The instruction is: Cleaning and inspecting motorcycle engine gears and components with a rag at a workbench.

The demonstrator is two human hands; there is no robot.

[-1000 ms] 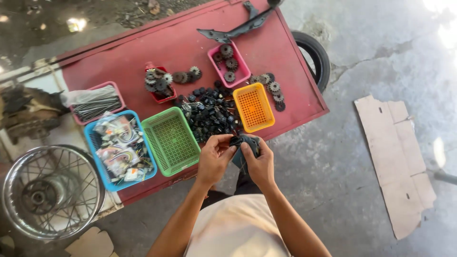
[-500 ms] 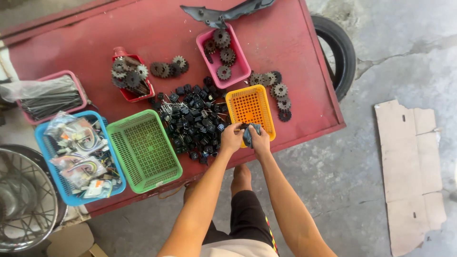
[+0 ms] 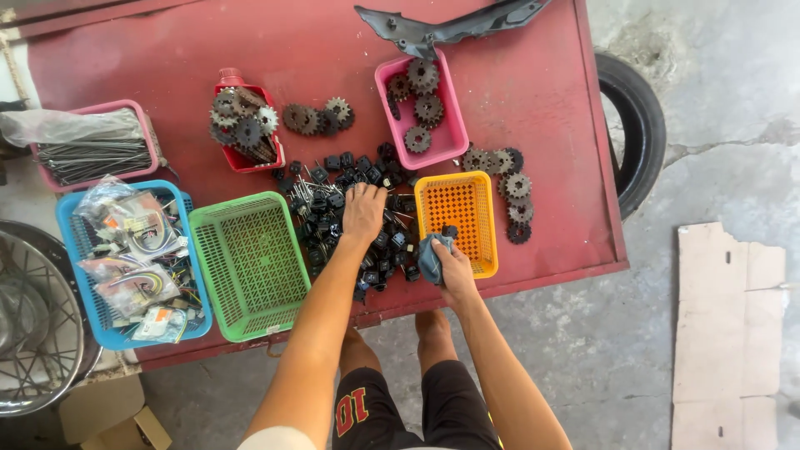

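Observation:
My left hand lies palm down on a pile of small black parts in the middle of the red table, with its fingers spread over them. My right hand grips a grey-blue cloth at the near left corner of the orange basket. A small black part sits at the top of the cloth, just over the basket's edge. Whether my fingers hold that part is unclear.
An empty green basket stands left of the pile, and a blue basket of bagged wires beyond it. Sprockets fill a pink tray and a red tray; more lie loose. A tyre leans at the table's right side. A spoked wheel lies at the left.
My hands were together by the orange basket. My left hand has since reached out onto the pile of black parts, while my right hand stays at the basket with the cloth. The camera moved closer.

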